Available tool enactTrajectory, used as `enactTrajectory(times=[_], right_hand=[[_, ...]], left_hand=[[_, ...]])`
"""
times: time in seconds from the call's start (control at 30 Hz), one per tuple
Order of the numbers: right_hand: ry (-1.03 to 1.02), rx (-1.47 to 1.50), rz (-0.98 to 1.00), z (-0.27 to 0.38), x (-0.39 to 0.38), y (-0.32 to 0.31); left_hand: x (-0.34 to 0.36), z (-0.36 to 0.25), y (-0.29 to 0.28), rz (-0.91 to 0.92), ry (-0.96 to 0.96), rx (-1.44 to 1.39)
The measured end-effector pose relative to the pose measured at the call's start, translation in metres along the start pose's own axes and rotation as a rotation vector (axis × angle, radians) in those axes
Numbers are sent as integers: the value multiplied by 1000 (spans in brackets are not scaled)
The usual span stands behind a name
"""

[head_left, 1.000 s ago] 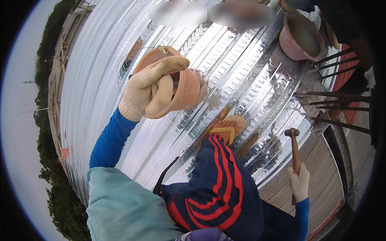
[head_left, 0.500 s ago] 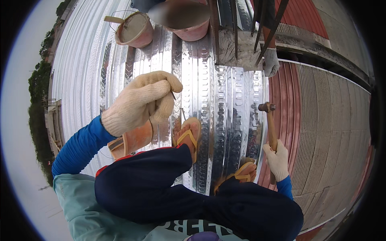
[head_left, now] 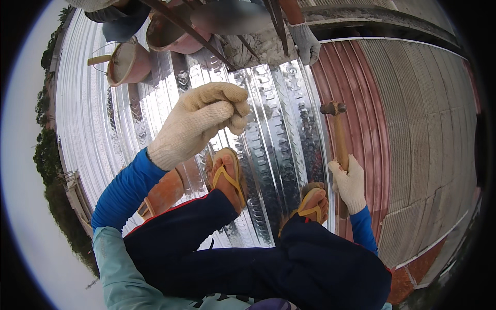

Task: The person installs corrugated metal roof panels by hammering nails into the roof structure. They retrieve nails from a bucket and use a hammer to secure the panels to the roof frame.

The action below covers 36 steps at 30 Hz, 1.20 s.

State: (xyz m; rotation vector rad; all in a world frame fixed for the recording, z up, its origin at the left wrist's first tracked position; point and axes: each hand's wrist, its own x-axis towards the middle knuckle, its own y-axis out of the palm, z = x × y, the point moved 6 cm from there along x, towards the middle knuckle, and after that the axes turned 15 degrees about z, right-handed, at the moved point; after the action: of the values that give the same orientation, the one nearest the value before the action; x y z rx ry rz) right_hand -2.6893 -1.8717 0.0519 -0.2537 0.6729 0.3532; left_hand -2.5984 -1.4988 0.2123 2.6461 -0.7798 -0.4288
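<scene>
My left hand [head_left: 201, 121], in a cream knitted glove, is raised over the shiny ribbed metal decking [head_left: 258, 108], ahead of my foot. Its fingers are curled together in a pinch, and whatever they hold is hidden. My right hand [head_left: 350, 183], gloved the same way, grips the wooden handle of a hammer [head_left: 340, 135] near the decking's right edge. The hammer's dark, rusty head points away from me. An orange-red bucket [head_left: 166, 187] lies behind my left forearm, partly hidden by it and my leg.
A bucket of grey mix [head_left: 129, 63] and a larger pink tub [head_left: 178, 33] stand at the far left. Another person's gloved hand [head_left: 306, 45] is beside rusty bars [head_left: 279, 26] and wet concrete [head_left: 253, 50]. Red roofing [head_left: 356, 103] and grey corrugated sheets [head_left: 418, 129] lie right. My sandalled feet rest on the decking.
The view has shifted, so the buckets and bars appear farther left. My left hand stays pinched; the thin dark piece seen at its fingertips no longer shows. My right hand keeps the hammer.
</scene>
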Motion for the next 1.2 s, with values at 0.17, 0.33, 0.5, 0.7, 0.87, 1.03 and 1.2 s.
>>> enactTrajectory(times=[0.17, 0.33, 0.5, 0.7, 0.87, 1.03, 1.2], right_hand=[[28, 34, -6, 3, 13, 3], [47, 74, 12, 1, 14, 8], [105, 127, 41, 6, 16, 18], [119, 149, 10, 1, 22, 19], [114, 79, -40, 3, 24, 10], [72, 2, -78, -2, 25, 1], [92, -51, -85, -2, 31, -3]], left_hand=[[-1, 10, -7, -165, -73, 111], [-1, 15, -7, -233, -47, 104], [25, 47, -26, -337, -125, 426], [119, 112, -53, -500, -62, 768], [166, 140, -67, -560, 4, 1173], [182, 142, -76, -554, 108, 1576], [185, 145, -88, -496, 80, 1542]])
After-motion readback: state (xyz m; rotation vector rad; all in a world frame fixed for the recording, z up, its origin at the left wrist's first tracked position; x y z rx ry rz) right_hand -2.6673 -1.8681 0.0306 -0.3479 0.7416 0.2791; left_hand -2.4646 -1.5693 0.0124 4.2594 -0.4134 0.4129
